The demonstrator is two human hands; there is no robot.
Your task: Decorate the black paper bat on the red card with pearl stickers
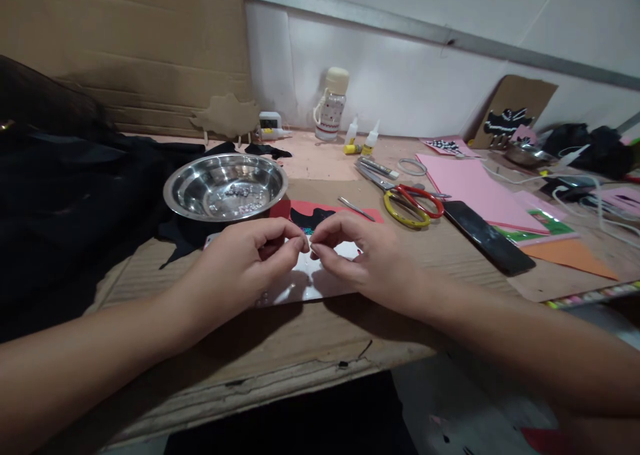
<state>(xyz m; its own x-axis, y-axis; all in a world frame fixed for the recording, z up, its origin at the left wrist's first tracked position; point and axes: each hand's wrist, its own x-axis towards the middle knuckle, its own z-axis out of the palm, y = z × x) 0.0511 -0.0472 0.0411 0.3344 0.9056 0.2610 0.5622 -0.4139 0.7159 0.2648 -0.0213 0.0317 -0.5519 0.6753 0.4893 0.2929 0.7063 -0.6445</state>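
Observation:
My left hand [255,258] and my right hand [357,251] meet near the middle, thumb and forefinger of each pinched together. What they hold between the fingertips is too small to make out. Below them lies a white sheet [290,289] with small shiny bits on it. Just behind the fingertips is a black cut-out piece [313,220] with a teal glittery patch, on a red sheet [281,209]. A steel bowl [175,205] holding small glittering pieces stands behind my left hand. A thin metal tool [356,209] lies behind my right hand.
Scissors with red and yellow handles [407,218], a black phone [487,237] and pink sheets [480,191] lie to the right. A bottle [331,108] and small glue bottles [371,140] stand at the back. Black fabric [65,208] covers the left. The wooden table's edge [250,401] is in front.

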